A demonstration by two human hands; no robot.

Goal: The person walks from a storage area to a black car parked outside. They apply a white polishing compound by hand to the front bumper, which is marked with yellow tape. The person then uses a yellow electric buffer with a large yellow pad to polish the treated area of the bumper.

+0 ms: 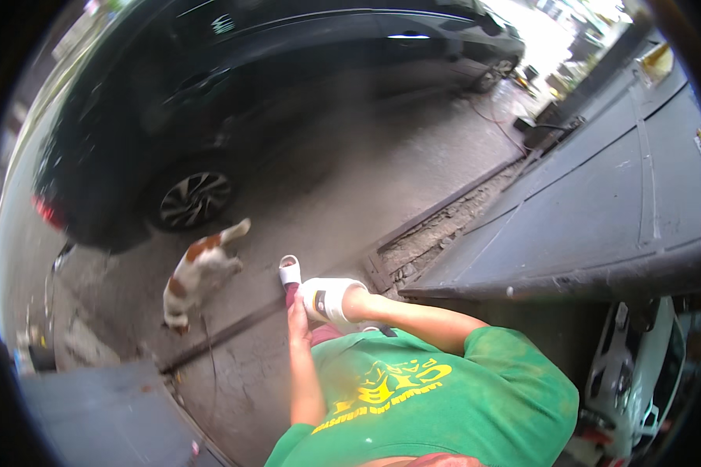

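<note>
A white, rounded container (327, 300) with a dark and yellow label is in front of my green shirt. My left hand (298, 314) is closed along its left side. From the right, my right hand (355, 303) reaches up to the container or into its open end; its fingers are hidden, so their hold does not show. Just beyond, one foot in a white slipper (290, 268) stands on the pavement.
A white and brown dog (199, 274) is on the ground to the left, beside the rear wheel (195, 200) of a dark car (288, 86). A grey metal gate (584, 187) stands at the right. Behind it is a white vehicle (627, 373). A metal track (452, 202) crosses the pavement.
</note>
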